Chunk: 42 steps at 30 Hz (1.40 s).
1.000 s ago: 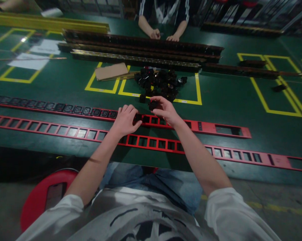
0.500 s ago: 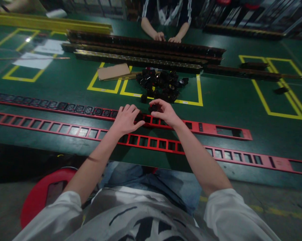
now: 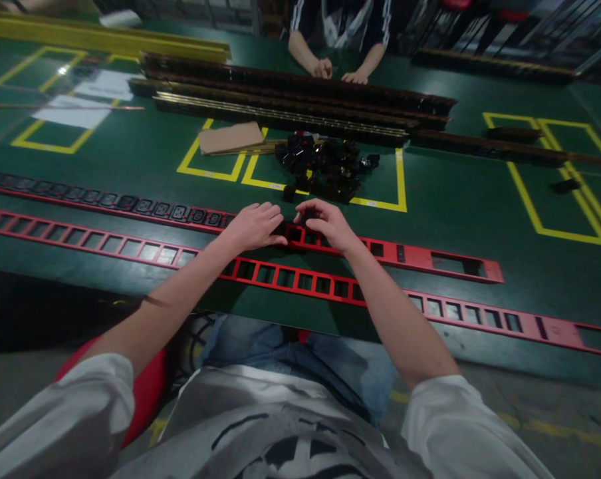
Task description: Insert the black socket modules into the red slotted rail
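A long red slotted strip (image 3: 325, 241) lies across the green table, its left part filled with a row of black socket modules (image 3: 178, 212). My left hand (image 3: 255, 226) rests palm down over the strip at the end of that row, fingers stretched and thumb apart; it hides the slots beneath. My right hand (image 3: 329, 225) is just right of it, above bare slots, with fingers curled round a small black module (image 3: 306, 215), mostly hidden by them. Beyond my hands is a loose pile of black modules (image 3: 325, 159) on the table.
Nearer me lies a second red strip (image 3: 285, 276) with bare slots. Long dark rails (image 3: 290, 86) cross the table behind the pile, beside a cardboard piece (image 3: 231, 138). A co-worker's hands (image 3: 338, 72) are at the far side. A red stool (image 3: 145, 399) stands below left.
The view has shifted slightly. My left hand lies flatter, with its fingers closer together. My right hand stays over the strip with the dark module, its fingers slightly lower on it.
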Motion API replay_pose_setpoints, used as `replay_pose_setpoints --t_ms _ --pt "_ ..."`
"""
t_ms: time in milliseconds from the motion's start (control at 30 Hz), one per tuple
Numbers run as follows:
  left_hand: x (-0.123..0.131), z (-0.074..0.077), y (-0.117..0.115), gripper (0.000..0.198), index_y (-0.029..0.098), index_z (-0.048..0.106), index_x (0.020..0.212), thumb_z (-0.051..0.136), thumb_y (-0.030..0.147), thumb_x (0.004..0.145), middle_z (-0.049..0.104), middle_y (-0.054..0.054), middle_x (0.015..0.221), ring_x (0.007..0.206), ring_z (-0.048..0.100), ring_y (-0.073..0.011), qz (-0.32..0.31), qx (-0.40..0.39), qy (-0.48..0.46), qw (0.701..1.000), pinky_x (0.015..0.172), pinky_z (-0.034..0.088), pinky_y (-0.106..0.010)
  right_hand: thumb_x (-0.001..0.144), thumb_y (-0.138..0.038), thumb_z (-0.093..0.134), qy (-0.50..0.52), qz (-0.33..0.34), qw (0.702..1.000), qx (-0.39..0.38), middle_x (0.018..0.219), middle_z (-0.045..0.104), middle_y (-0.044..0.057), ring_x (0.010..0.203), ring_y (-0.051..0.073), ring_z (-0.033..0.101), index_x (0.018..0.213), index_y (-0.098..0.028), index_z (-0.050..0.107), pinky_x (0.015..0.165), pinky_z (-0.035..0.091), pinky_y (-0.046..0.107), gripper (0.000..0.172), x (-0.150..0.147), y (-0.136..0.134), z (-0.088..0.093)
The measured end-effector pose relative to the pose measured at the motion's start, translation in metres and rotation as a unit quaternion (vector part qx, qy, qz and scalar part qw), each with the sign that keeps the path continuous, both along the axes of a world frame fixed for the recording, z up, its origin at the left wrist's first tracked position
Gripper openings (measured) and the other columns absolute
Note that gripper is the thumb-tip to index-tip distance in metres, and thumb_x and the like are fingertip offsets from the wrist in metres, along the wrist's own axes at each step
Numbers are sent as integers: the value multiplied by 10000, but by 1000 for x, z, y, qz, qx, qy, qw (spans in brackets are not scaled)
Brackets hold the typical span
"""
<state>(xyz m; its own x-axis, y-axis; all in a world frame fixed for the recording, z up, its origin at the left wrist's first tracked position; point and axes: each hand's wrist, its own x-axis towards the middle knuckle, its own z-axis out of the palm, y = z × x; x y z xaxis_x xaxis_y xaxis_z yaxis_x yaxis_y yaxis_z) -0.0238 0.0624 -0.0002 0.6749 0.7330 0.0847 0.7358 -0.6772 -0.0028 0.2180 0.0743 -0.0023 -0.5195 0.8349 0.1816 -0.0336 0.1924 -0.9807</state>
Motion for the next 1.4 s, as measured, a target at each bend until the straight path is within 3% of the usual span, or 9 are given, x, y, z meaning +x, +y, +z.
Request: replay_pose_setpoints --t_ms 100,200,433,900,1400 --pt "2 1 -3 443 190 685 1017 531 603 976 641 -146 1108 1073 579 -329 8 1 -2 1000 851 444 -421 762 -252 598 -93 -14 992 82 998 719 44 954 248 657 1058 -212 689 933 508 437 312 -2 -4 1" --pt "3 3 -5 452 190 678 1032 498 603 991 643 -147 1090 1063 579 -326 15 7 13 1000 842 443 -421 741 -232 601 -183 -33 965 184 1019 713 65 952 268 638 1046 -206 696 930 491 451 321 -4 -7 2" --pt "1 0 -4 574 169 636 1089 521 710 935 647 -152 1111 1071 584 -325 9 5 -14 1000 859 430 -411 768 -230 612 -186 -12 946 266 1034 656 68 958 255 613 1035 -220 639 887 495 416 269 -6 -10 4" --pt "0 -1 -3 477 156 611 1021 491 617 999 652 -136 1044 1014 604 -289 13 23 -36 999 808 408 -374 789 -190 625 -216 18 928 302 1039 619 79 989 259 574 1000 -223 589 902 485 420 217 -12 -14 6" --pt "0 -1 -4 516 156 610 1028 557 663 946 657 -123 1043 998 603 -281 -1 27 -41 999 803 389 -374 780 -149 605 -237 8 921 308 1040 621 82 982 261 567 987 -217 582 893 482 423 219 -13 -15 4"
